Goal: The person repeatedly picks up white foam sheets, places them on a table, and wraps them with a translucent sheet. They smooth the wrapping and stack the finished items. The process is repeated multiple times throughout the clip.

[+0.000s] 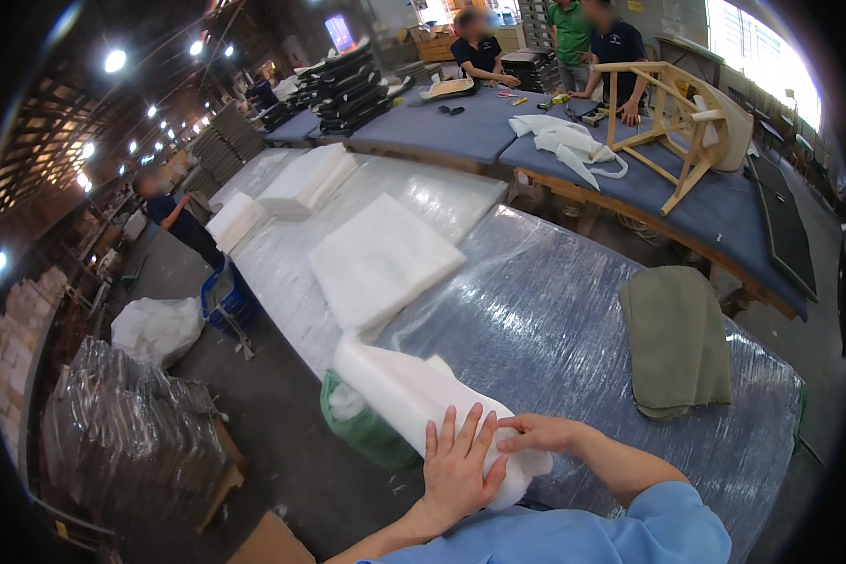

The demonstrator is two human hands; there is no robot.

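Note:
A long piece of white padding [395, 383] lies over the near left edge of the plastic-covered table, its near end bulging up in front of my body. My left hand [461, 462] rests on it, palm down with the fingers stretched out. From the right, my right hand [542, 433] reaches in beside the left fingertips, its thumb and fingers bent together on the padding at the near end. Farther up the table lies a flat stack of square white padding sheets [385, 256]. To the right is a folded pile of olive-green fabric [677, 340].
A green bag [367, 423] with white filling hangs by the table's left edge. Plastic-wrapped stacked boards [141, 423], a white sack [157, 329] and a blue basket [230, 299] stand on the floor. Beyond, blue tables hold a wooden chair frame [672, 127] and black cushions [348, 94]; several people work there.

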